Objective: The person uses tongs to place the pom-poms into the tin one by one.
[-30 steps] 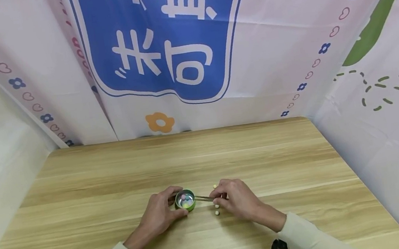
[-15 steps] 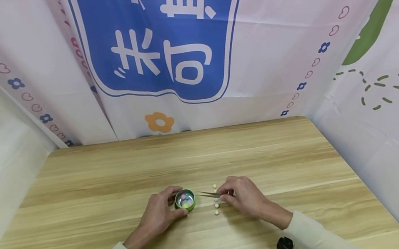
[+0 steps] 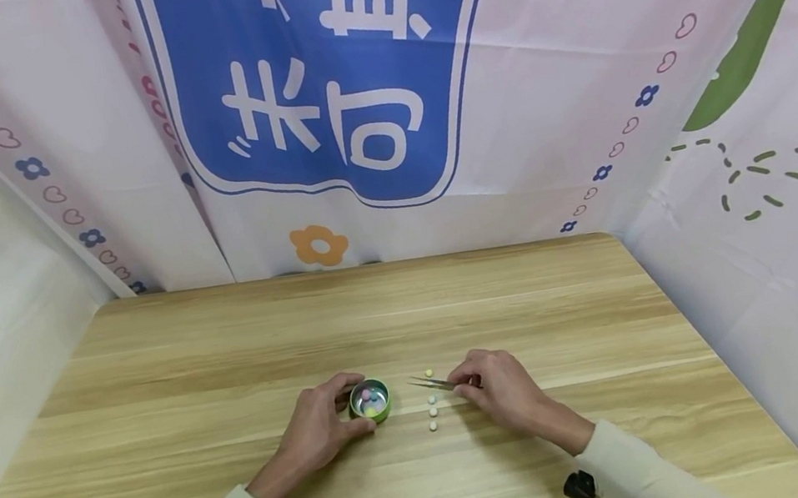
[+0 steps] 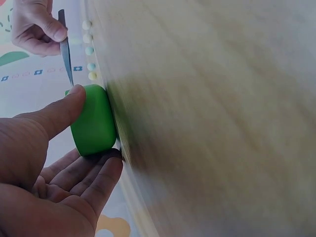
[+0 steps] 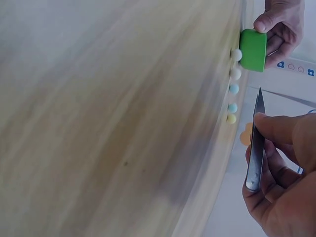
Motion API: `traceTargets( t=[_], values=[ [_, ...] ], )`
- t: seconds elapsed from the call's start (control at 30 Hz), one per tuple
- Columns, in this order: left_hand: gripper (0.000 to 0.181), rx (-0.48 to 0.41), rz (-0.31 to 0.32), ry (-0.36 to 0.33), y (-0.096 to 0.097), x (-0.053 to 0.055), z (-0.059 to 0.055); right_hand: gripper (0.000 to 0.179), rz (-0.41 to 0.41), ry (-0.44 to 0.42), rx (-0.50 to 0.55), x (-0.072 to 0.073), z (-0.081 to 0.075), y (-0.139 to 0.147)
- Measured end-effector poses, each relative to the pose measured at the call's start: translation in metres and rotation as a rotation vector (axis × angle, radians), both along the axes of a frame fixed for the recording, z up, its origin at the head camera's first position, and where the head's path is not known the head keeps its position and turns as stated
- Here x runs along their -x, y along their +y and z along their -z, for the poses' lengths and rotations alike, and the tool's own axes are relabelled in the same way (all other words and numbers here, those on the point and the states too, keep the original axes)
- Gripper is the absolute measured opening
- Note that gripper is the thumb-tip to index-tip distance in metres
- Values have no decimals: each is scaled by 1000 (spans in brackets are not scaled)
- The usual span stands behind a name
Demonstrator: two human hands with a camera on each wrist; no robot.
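Note:
A small green round tin [image 3: 388, 411] with a shiny inside holds several pastel balls [image 3: 367, 394]. My left hand [image 3: 322, 424] grips it from the left, thumb at the near side and fingers round the far side. In the left wrist view the thumb [image 4: 74, 96] presses near the rim of the tin. To the right, my right hand [image 3: 502, 387] pinches metal tweezers [image 5: 256, 158]. Their tips point left, slightly parted, with nothing between them. In the head view the tweezers overlap a row of small balls and hide one, just below the yellow ball [image 3: 429, 373].
The row runs toward the person: below the tweezers come a pale blue ball [image 3: 431, 399] and two whitish balls [image 3: 433, 426]. All lie on a wooden table [image 3: 230, 347]. Printed cloth [image 3: 506, 142] hangs behind the table and at both sides.
My right hand has drawn the tweezers rightward, from the tin's rim to over the row of balls near its far end. The left hand and the tin have stayed put.

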State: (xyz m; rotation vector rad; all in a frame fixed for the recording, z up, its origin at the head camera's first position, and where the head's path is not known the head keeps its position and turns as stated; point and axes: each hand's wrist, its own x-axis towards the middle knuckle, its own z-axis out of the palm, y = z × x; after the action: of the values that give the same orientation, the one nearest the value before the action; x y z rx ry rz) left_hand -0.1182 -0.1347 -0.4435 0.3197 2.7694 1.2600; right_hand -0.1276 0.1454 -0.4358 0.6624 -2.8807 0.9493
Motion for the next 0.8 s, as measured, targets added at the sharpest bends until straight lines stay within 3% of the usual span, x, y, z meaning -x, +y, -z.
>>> traceTargets(
  t=[0.8],
  values=[
    [57, 6, -5, -3, 0, 1, 1, 9, 96, -11, -79, 11, 7, 15]
  ],
)
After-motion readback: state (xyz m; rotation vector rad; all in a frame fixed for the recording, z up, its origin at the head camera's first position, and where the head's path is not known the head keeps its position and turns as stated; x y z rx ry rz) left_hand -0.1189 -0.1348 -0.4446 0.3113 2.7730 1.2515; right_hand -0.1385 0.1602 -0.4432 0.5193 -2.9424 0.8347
